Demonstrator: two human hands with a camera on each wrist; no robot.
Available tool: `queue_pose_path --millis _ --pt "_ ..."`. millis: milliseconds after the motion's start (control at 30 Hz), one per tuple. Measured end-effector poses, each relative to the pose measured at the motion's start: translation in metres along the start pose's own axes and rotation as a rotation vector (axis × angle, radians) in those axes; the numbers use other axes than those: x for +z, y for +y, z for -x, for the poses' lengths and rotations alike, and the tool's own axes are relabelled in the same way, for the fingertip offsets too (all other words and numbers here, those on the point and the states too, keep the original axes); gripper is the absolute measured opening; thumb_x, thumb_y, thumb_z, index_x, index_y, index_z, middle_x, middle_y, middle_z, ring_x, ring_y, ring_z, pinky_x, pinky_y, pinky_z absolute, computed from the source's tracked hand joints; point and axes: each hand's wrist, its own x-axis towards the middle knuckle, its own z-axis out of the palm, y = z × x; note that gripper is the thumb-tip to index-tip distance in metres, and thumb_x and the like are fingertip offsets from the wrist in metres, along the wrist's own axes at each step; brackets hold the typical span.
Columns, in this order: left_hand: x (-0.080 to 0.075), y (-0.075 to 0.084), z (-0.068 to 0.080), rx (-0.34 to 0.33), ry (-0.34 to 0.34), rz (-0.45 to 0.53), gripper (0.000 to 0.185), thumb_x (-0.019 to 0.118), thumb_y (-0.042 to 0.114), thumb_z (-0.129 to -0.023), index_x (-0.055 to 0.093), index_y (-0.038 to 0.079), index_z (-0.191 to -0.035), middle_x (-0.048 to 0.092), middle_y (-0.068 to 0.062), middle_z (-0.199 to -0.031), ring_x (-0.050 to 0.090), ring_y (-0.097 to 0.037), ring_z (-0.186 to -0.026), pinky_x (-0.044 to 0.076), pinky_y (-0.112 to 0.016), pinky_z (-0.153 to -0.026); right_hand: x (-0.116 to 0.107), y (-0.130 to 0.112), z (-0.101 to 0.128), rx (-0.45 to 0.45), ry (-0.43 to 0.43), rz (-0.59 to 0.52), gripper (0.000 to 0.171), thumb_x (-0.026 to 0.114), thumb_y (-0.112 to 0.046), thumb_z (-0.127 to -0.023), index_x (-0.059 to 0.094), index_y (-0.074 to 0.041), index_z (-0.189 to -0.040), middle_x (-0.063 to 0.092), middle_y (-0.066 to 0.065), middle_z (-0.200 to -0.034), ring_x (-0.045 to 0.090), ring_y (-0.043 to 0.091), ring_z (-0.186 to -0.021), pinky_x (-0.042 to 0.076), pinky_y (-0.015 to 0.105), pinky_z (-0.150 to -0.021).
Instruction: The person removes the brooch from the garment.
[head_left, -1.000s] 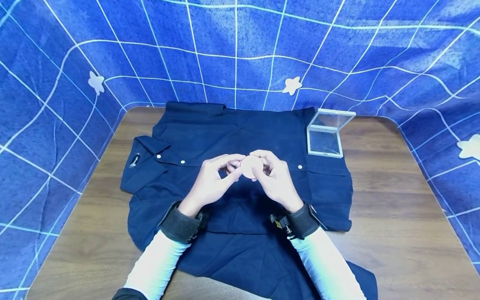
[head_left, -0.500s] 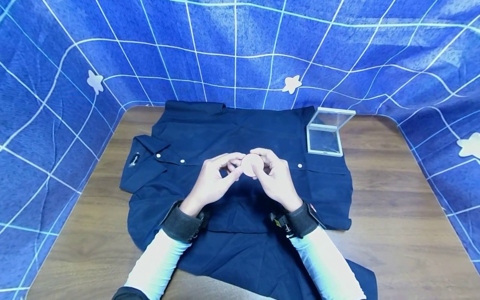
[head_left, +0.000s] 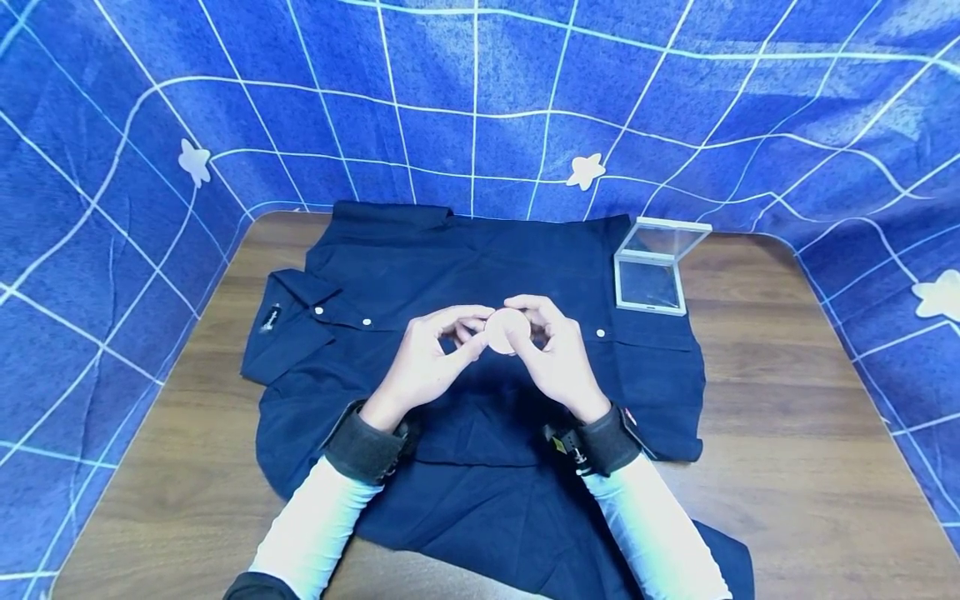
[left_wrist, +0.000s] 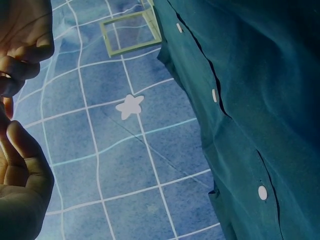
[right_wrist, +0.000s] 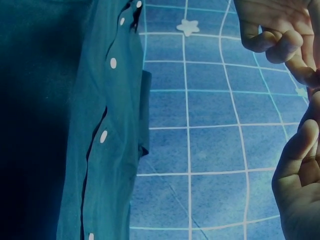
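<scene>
A small round pale pink disc (head_left: 507, 330) is held above a dark navy shirt (head_left: 480, 400) spread flat on the wooden table (head_left: 787, 433). My left hand (head_left: 431, 360) and my right hand (head_left: 551, 354) both pinch the disc between thumb and fingertips, meeting at the shirt's button line. White buttons (head_left: 365, 322) run along the placket. In the left wrist view the shirt (left_wrist: 260, 100) and curled fingers (left_wrist: 20, 165) show; the disc is hidden there. In the right wrist view the shirt (right_wrist: 70, 120) and both hands' fingers (right_wrist: 300, 170) appear.
An open clear square case (head_left: 654, 267) with its lid raised stands on the shirt's far right corner, also seen as the case (left_wrist: 131, 32). A blue cloth with white grid lines and stars (head_left: 480, 100) walls the table on three sides. Bare wood lies at right.
Both hands have kept their hold on the disc and lifted it very slightly away from me; nothing else moved.
</scene>
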Motion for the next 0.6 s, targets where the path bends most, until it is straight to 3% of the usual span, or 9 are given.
queue_pose_path --millis 600 --pt "-0.0016 -0.0008 -0.0006 0.000 -0.003 0.014 0.029 0.069 0.005 -0.089 0.068 0.003 -0.118 0.069 -0.010 -0.090 0.059 -0.013 -0.071 0.052 -0.024 -0.065 -0.0019 0.0014 -0.0005 0.010 -0.031 -0.020 0.026 0.062 -0.006 -0.095 0.060 0.001 -0.120 0.073 0.017 -0.094 0.066 0.005 -0.074 0.053 0.020 -0.068"
